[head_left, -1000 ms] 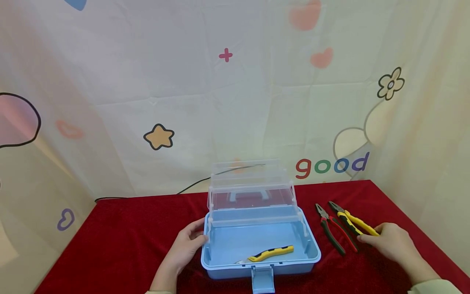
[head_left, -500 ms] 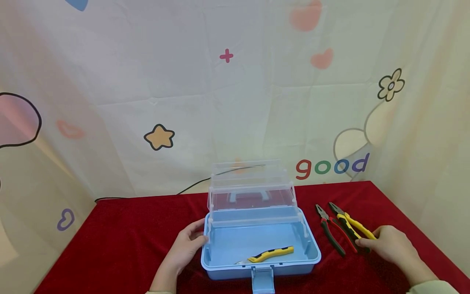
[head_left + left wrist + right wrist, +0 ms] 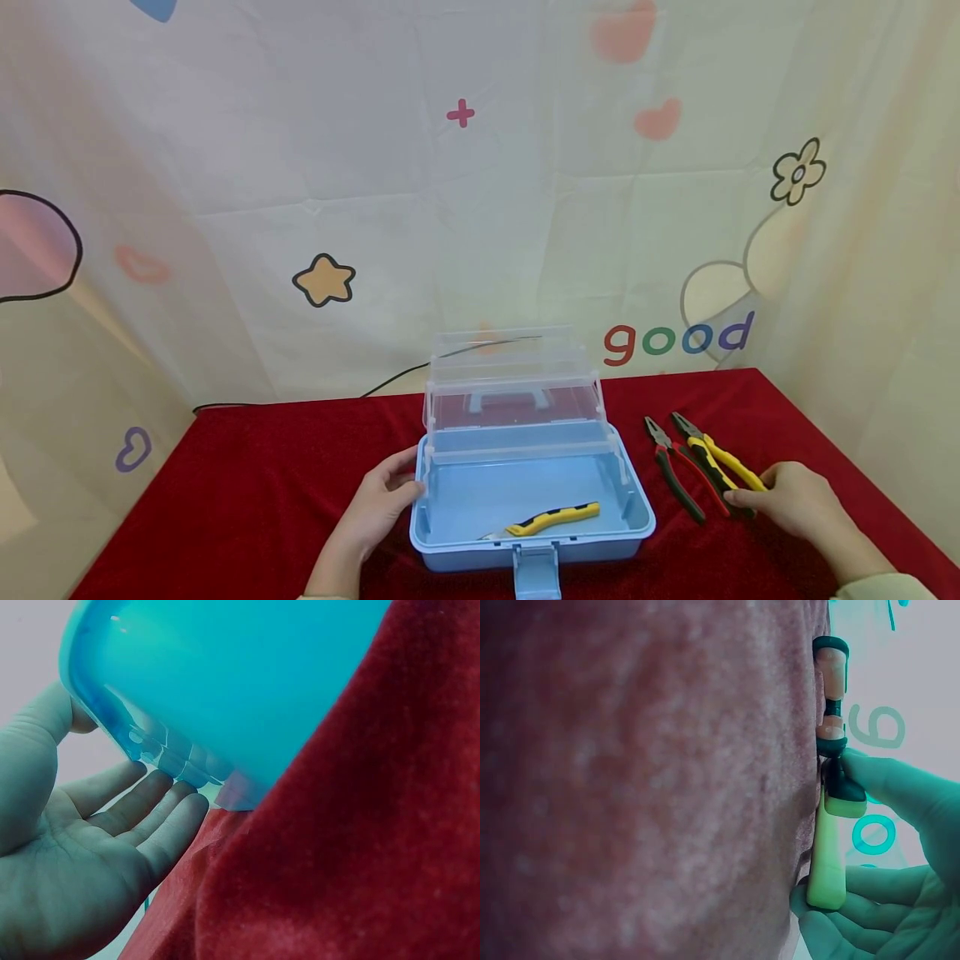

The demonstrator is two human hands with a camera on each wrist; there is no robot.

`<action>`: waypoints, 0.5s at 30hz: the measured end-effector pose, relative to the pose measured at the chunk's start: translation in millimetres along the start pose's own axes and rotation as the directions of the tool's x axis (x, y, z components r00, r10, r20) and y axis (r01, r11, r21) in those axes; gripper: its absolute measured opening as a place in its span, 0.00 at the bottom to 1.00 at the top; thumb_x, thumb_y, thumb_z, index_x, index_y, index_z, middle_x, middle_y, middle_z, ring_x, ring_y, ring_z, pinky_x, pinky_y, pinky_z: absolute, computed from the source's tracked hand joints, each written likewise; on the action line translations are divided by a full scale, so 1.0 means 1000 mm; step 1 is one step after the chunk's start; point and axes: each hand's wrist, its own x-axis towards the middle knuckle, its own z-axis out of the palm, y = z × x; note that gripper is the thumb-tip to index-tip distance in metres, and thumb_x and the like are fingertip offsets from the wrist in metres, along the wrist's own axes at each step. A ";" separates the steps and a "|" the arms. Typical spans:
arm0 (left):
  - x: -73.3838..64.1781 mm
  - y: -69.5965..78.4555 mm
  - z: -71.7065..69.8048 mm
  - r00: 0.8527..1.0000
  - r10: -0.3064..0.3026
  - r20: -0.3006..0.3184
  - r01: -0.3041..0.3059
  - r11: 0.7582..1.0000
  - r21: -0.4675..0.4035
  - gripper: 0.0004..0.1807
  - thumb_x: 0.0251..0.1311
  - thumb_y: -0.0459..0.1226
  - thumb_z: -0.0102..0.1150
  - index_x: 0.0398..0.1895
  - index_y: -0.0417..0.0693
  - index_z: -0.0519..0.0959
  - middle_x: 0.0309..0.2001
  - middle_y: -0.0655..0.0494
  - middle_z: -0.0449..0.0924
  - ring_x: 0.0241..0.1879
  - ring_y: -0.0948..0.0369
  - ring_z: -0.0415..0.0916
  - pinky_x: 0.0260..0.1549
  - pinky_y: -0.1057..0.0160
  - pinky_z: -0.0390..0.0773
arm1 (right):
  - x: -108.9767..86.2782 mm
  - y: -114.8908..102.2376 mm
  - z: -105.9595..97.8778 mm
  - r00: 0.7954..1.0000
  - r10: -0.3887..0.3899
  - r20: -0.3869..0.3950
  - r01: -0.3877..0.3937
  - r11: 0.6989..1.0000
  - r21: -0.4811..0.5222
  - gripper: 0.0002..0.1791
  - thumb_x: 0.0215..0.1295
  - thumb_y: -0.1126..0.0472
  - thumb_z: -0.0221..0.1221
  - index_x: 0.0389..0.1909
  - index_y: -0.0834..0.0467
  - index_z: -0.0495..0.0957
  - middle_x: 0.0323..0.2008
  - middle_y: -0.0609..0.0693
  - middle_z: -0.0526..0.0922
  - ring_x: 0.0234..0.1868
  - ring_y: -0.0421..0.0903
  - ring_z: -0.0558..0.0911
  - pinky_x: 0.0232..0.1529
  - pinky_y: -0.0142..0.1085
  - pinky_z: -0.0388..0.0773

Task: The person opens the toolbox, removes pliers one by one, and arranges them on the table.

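The light-blue toolbox (image 3: 645, 525) stands with its clear lid and trays (image 3: 513, 400) raised at the back. My left hand (image 3: 381, 500) holds its left side. In the left wrist view, the thumb hooks at the rim and the fingers (image 3: 176, 829) lie against the outer wall. On the box floor lies a knife-like tool (image 3: 551, 518) with a yellow and black handle and a pale blade. My right hand (image 3: 798, 500) grips the handle ends of yellow-and-black pliers (image 3: 720, 458), thumb on one handle, fingers on the other. Their nose rests on the cloth, pointing away.
Red-and-black pliers (image 3: 684, 467) lie between the box and the yellow pair, close to my right hand. The blue latch (image 3: 537, 573) hangs down at the box front. Red cloth (image 3: 262, 492) covers the table; a printed curtain (image 3: 480, 233) hangs behind it, with a dark cable (image 3: 397, 379).
My right hand has shifted slightly left and down, and the yellow pliers' handles have come closer together. The left hand and toolbox have stayed put.
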 end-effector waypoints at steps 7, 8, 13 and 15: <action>0.002 -0.001 -0.002 1.000 -0.012 0.012 0.011 1.000 0.017 0.31 0.58 0.34 0.54 0.67 0.42 0.64 0.60 0.41 0.71 0.52 0.52 0.76 0.51 0.52 0.79 | 0.002 0.001 0.001 1.000 0.023 0.021 -0.023 1.000 0.017 0.34 0.41 0.35 0.68 0.26 0.65 0.77 0.17 0.48 0.69 0.22 0.44 0.67 0.22 0.33 0.63; 0.002 -0.001 -0.002 1.000 -0.013 0.012 0.012 1.000 0.018 0.31 0.58 0.35 0.54 0.67 0.43 0.64 0.60 0.42 0.71 0.52 0.52 0.76 0.51 0.52 0.79 | 0.002 0.001 0.001 0.999 0.023 0.022 -0.024 1.000 0.019 0.34 0.41 0.35 0.68 0.26 0.65 0.77 0.17 0.48 0.69 0.22 0.44 0.67 0.22 0.33 0.63; 0.001 -0.001 -0.001 1.000 -0.003 0.011 0.003 1.000 0.018 0.31 0.58 0.34 0.54 0.66 0.42 0.64 0.61 0.41 0.71 0.52 0.52 0.76 0.50 0.52 0.79 | 0.002 0.001 0.002 0.999 0.024 0.023 -0.024 0.999 0.022 0.33 0.42 0.35 0.68 0.25 0.64 0.77 0.17 0.48 0.69 0.22 0.44 0.67 0.22 0.33 0.63; 0.000 0.001 0.000 1.000 -0.002 0.005 0.002 1.000 0.013 0.30 0.58 0.34 0.54 0.66 0.42 0.65 0.60 0.41 0.71 0.52 0.52 0.76 0.50 0.52 0.79 | 0.001 0.001 0.002 1.000 0.014 0.014 -0.015 1.000 0.016 0.31 0.43 0.37 0.68 0.25 0.65 0.78 0.17 0.48 0.70 0.22 0.44 0.67 0.23 0.33 0.63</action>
